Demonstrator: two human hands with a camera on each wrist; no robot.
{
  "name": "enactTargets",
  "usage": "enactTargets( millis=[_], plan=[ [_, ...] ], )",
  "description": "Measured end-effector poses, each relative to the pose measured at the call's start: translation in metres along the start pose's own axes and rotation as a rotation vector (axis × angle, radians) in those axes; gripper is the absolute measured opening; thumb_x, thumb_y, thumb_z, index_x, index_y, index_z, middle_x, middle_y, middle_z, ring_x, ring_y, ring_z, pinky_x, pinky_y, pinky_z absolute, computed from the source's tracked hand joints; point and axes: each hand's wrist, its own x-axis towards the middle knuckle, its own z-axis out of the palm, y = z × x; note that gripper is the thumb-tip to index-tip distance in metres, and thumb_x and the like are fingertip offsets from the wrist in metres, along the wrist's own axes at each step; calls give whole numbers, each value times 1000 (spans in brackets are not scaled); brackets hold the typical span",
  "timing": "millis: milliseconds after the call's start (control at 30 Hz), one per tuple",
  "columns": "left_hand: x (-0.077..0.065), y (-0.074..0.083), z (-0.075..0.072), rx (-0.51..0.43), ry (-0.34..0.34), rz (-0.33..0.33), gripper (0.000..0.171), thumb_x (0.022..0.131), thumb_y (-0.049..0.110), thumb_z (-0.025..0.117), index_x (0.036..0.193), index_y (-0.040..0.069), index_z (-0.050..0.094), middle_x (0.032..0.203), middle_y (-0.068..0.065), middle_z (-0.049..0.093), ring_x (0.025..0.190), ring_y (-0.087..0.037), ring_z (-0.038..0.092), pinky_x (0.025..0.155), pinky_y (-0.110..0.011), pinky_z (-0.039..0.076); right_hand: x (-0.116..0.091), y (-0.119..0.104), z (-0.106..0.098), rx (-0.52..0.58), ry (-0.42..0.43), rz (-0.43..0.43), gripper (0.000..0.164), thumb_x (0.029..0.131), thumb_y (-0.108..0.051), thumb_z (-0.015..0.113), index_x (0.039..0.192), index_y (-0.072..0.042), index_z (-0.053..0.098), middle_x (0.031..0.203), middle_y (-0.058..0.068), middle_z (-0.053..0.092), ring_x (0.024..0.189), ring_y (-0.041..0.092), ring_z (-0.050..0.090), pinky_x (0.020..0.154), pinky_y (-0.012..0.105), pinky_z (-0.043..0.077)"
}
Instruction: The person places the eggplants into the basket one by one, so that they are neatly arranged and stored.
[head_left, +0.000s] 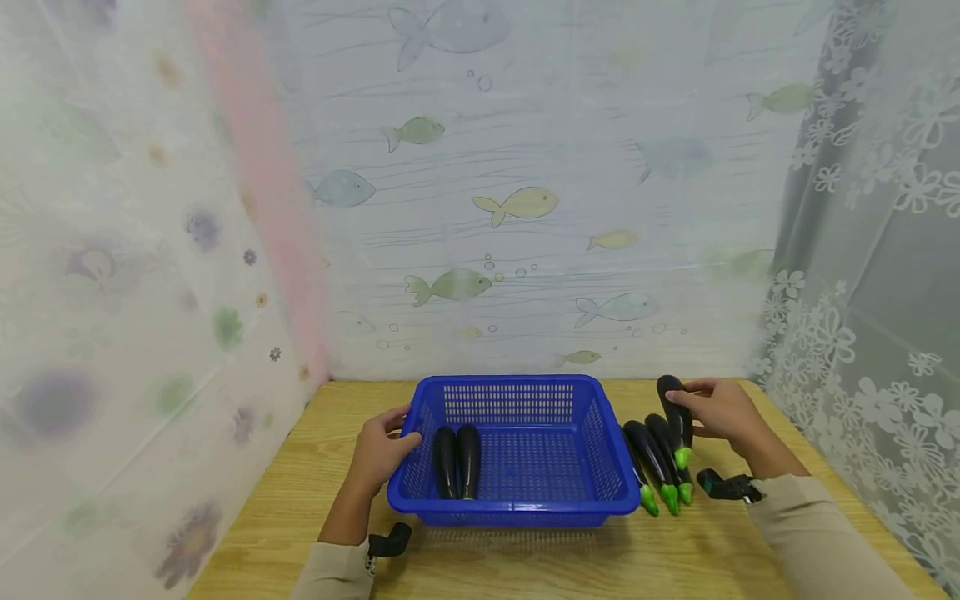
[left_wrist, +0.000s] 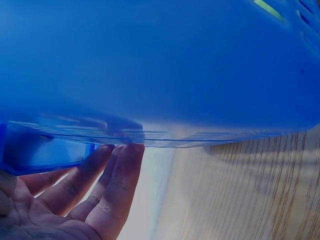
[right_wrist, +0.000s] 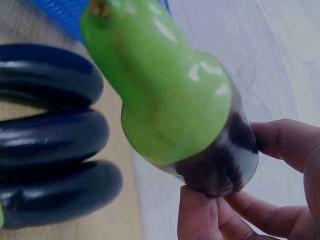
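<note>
My right hand [head_left: 716,410] holds a dark eggplant [head_left: 675,417] above several others at the right. In the right wrist view, thumb and fingers pinch its dark body, its green cap [right_wrist: 165,90] toward the camera. Three more eggplants [head_left: 651,450] lie side by side on the table, green stems toward me. My left hand [head_left: 381,450] grips the left rim of a blue plastic basket [head_left: 517,507], thumb over the rim and fingers outside. Inside the basket, two eggplants [head_left: 446,462] lie next to each other at the left. The left wrist view shows fingers [left_wrist: 117,190] against the basket's outer side.
The basket stands on a wooden table [head_left: 277,517]. Behind the table hangs a curtain [head_left: 540,250] with fish prints, and patterned sheets flank both sides. Black wrist cameras [head_left: 390,542] sit on both wrists.
</note>
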Motion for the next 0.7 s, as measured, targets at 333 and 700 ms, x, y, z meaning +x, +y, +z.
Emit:
enactTargets(
  millis=[333, 700],
  plan=[
    [1, -3, 1, -12, 0, -8, 59, 88, 13, 73, 144, 3, 59, 129, -19, 70, 116, -35, 67, 97, -52, 58, 0, -21, 10, 24, -22, -18, 80, 102, -46, 60, 153, 10, 37, 151, 37, 42, 132, 52, 52, 90, 44, 62],
    [1, 0, 0, -9, -2, -26, 59, 89, 15, 72, 145, 4, 58, 132, -20, 68, 118, -39, 67, 94, -53, 60, 9, -38, 24, 73, -26, -27, 81, 100, -47, 63, 153, 8, 37, 150, 34, 45, 134, 50, 52, 92, 46, 61]
  ],
)
